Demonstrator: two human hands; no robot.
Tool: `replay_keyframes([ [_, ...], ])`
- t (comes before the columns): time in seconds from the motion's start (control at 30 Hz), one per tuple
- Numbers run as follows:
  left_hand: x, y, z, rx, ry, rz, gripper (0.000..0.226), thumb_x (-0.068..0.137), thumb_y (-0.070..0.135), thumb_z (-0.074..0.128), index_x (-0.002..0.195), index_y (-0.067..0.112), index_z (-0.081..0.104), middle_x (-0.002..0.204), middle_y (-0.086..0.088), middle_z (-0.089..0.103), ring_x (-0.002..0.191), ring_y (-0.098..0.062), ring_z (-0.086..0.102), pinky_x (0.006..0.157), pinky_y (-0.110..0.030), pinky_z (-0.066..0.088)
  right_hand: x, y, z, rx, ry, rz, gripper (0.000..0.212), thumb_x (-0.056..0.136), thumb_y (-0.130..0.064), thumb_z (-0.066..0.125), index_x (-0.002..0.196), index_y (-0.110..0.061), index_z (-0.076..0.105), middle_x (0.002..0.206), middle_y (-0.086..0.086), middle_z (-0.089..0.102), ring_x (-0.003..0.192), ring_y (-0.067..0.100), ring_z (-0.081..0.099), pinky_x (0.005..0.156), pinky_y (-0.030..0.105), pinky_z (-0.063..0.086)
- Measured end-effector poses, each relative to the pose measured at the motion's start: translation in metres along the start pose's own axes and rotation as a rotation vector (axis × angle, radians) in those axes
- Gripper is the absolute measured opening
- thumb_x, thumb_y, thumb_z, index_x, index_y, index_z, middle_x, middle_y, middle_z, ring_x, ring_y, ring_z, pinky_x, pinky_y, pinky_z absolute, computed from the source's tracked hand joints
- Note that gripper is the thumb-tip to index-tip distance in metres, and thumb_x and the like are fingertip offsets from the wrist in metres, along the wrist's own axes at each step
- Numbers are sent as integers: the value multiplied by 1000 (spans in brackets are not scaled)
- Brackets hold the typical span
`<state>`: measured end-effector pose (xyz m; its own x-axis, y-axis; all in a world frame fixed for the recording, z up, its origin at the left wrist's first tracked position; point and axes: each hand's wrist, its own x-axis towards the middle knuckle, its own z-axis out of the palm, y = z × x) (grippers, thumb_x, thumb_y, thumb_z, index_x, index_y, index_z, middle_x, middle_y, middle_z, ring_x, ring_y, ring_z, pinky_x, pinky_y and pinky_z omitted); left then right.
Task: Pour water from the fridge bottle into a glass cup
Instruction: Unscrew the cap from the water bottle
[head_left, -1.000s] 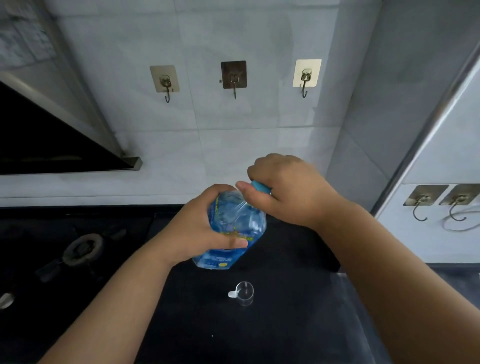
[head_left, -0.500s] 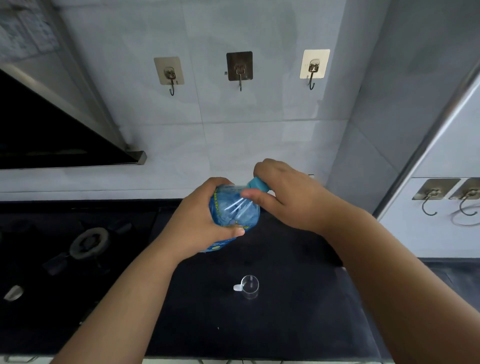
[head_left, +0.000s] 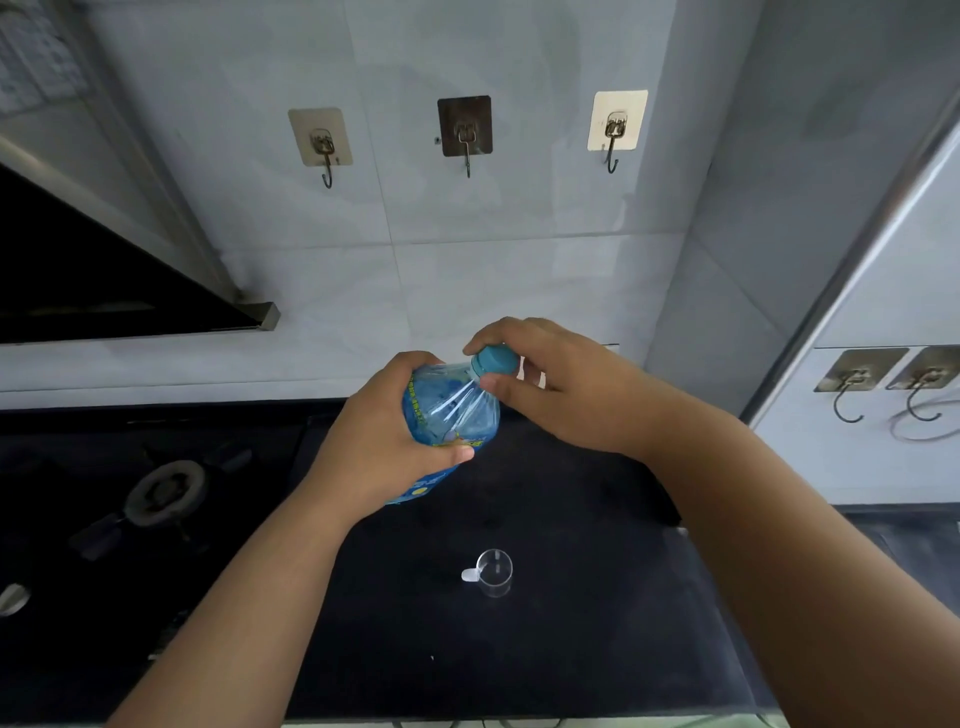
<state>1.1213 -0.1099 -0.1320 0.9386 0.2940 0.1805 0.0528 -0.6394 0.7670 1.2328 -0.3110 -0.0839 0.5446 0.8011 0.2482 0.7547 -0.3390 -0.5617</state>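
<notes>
A clear blue plastic bottle (head_left: 451, 410) with a blue label is held above the black counter, tilted with its neck up and to the right. My left hand (head_left: 384, 441) wraps around its body. My right hand (head_left: 550, 379) pinches the blue cap (head_left: 496, 359) between thumb and fingers, and the cap sits on the neck. A small clear glass cup (head_left: 495, 571) with a little side tab stands upright on the counter, below the bottle and nearer to me.
The black counter (head_left: 597, 623) runs into a gas hob with a burner (head_left: 161, 491) at the left. A range hood (head_left: 104, 280) hangs at upper left. Three wall hooks (head_left: 465, 130) sit on the tiles. A white fridge side (head_left: 883, 364) with more hooks stands right.
The cap, mostly covered by my right hand before, now shows between its thumb and fingers. The bottle sits more upright in my left hand. The view has tilted slightly down.
</notes>
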Motion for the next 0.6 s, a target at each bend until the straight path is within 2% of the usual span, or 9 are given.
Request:
replay_keyframes([
  [0.1,1,-2,1,13,3,2,80,61,29,100,122,46,52,117,21,64,105,2,64,89,-24,53,4,-5,0,18,116,45,23,103,-40,60,120,-31,72,102,-5,62,87,6,57,78,4,40],
  [0.17,0,-4,3,12,14,-13,79,61,29,100,122,45,52,115,20,65,103,2,65,88,-24,53,6,-7,1,42,113,8,23,103,-26,63,123,-29,75,107,-4,59,89,6,58,81,3,41],
  [0.27,-1,-6,7,4,19,-32,78,62,30,99,123,44,53,113,20,66,102,1,65,88,-27,55,7,-3,3,43,42,-83,46,91,5,61,127,-20,74,118,-3,59,109,8,58,93,10,44],
  [0.33,-1,-7,9,23,17,-26,77,63,31,98,123,45,52,114,19,65,102,0,65,88,-29,55,8,-2,4,24,57,-116,51,81,10,61,123,-15,75,117,-2,63,112,8,58,96,11,41],
  [0.43,-1,-7,10,7,18,-39,75,63,31,98,120,46,52,112,21,66,100,3,65,87,-28,57,7,-3,6,93,99,-101,41,84,-1,72,121,-19,74,118,-4,63,109,4,58,91,8,45],
  [0.5,-1,-7,9,13,12,-32,76,63,32,99,121,47,52,113,23,65,101,6,64,88,-26,56,7,-5,7,156,130,-16,38,91,-22,77,128,-25,68,122,-8,60,105,4,61,87,12,50],
  [0.53,-1,-7,9,24,9,-24,76,63,33,99,121,46,52,114,23,65,102,6,64,88,-26,56,8,-7,6,141,146,58,37,92,-36,76,127,-27,67,120,-9,60,99,4,63,83,13,52],
  [0.6,-1,-7,9,46,5,-10,76,63,35,98,122,46,52,115,23,64,104,5,63,90,-29,56,9,-7,4,38,155,200,35,91,-56,70,108,-26,67,100,-9,64,81,4,62,71,17,50],
])
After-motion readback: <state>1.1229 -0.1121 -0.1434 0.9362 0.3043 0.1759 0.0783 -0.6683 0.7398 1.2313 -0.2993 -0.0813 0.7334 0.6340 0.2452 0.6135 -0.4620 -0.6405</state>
